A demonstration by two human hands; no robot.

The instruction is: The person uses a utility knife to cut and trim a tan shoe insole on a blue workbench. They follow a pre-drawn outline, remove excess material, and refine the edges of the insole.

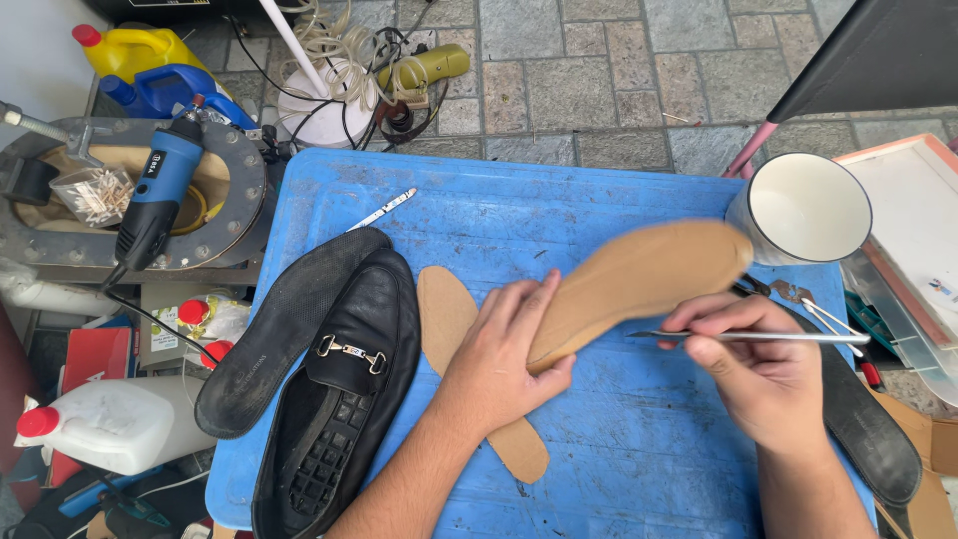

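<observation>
left hand near centre, gripping tan insole by its near end, insole raised, slanting far-right over blue table. right hand closed around thin metal tool, tip just beside insole edge. second tan cutout flat under left wrist. black loafer and black insole at left. white mug far right.

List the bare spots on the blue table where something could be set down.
Free: the blue plastic table along its far edge, between the white pen and the white enamel mug; also the near strip between the left hand and the right hand. Crowded: left side, with the black loafer, black insole and tan cardboard cutout.
</observation>
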